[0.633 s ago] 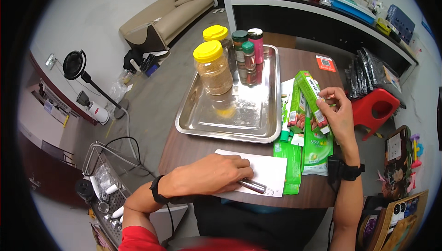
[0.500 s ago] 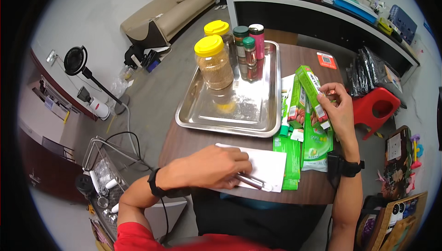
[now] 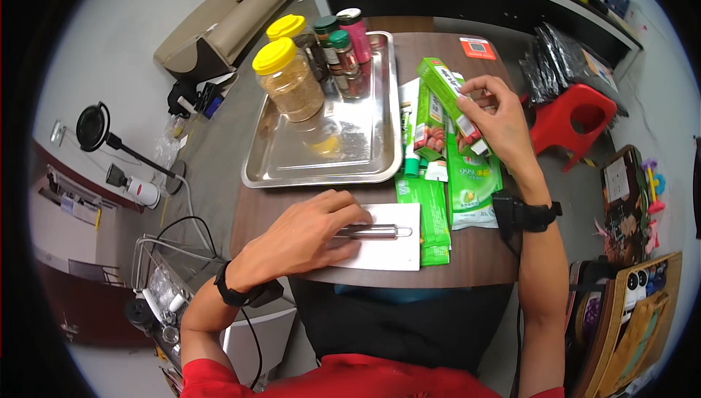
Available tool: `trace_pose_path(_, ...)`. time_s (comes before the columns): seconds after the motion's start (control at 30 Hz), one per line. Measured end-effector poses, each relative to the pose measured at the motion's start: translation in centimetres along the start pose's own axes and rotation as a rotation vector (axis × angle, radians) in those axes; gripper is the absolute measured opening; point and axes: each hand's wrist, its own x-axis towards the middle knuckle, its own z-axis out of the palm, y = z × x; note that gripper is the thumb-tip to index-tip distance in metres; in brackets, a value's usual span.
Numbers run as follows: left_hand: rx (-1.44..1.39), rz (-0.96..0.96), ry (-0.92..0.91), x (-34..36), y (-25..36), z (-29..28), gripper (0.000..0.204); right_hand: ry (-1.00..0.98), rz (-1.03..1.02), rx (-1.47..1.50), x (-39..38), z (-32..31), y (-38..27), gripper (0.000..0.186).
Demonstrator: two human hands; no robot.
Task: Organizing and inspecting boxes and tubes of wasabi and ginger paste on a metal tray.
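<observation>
Bench (image 3: 482, 272) seen from above, with a person's two hands at work over it. The left grip (image 3: 308, 231) is partly open around a slim metal tool (image 3: 383, 232), thumb on the near side and forefinger on the far side; whether they press on it, I cannot tell. The tool lies over a white card (image 3: 391, 255) near the bench's front edge. The right grip (image 3: 504, 122) is nearly closed, thumb and forefinger pinching the right edge of a green box (image 3: 440, 82), which slants over a second box (image 3: 429, 135) and green packets (image 3: 423, 212).

The likeliest trouble is on the right: the pinch takes in only one edge, so the box could swivel or slide off the uneven pile. Dragging it could shift the packets too. On the left, the smooth, rounded tool could roll if touched loosely, and the card could skid towards the edge beneath it.
</observation>
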Motion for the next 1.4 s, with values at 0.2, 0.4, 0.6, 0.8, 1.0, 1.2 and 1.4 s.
trace_pose_path(0.2, -0.091, 0.139, 0.097, 0.1, 0.7, 0.5, 0.113, 0.004, 0.04, -0.01, -0.1, -0.2, 0.0, 0.023)
trace_pose_path(0.4, -0.001, 0.084, -0.061, 0.2, -0.2, 0.9, 0.117, -0.012, 0.066, -0.018, 0.0, 0.0, 0.0, 0.024)
trace_pose_path(0.6, 0.0, 0.142, -0.017, 0.2, -0.3, 0.9, 0.116, -0.009, 0.08, -0.03, 0.3, -0.3, 0.1, 0.024)
trace_pose_path(0.8, 0.164, 0.202, -0.011, -0.5, 0.4, 0.3, 0.115, -0.044, 0.054, -0.002, 0.0, -0.4, 0.0, 0.025)
trace_pose_path(1.0, 0.157, 0.132, 0.061, -2.5, -2.8, -0.5, 0.108, -0.078, -0.013, 0.044, -0.2, -0.2, 0.1, 0.024)
trace_pose_path(1.2, 0.121, 0.136, 0.165, 0.3, -9.6, -5.4, 0.101, -0.081, 0.003, -0.06, -0.4, -2.4, 0.5, 0.018)
trace_pose_path(1.4, 0.124, -0.043, 0.023, 2.3, -12.2, -7.3, 0.101, -0.039, -0.015, 0.043, -0.7, -0.3, 0.1, 0.02)
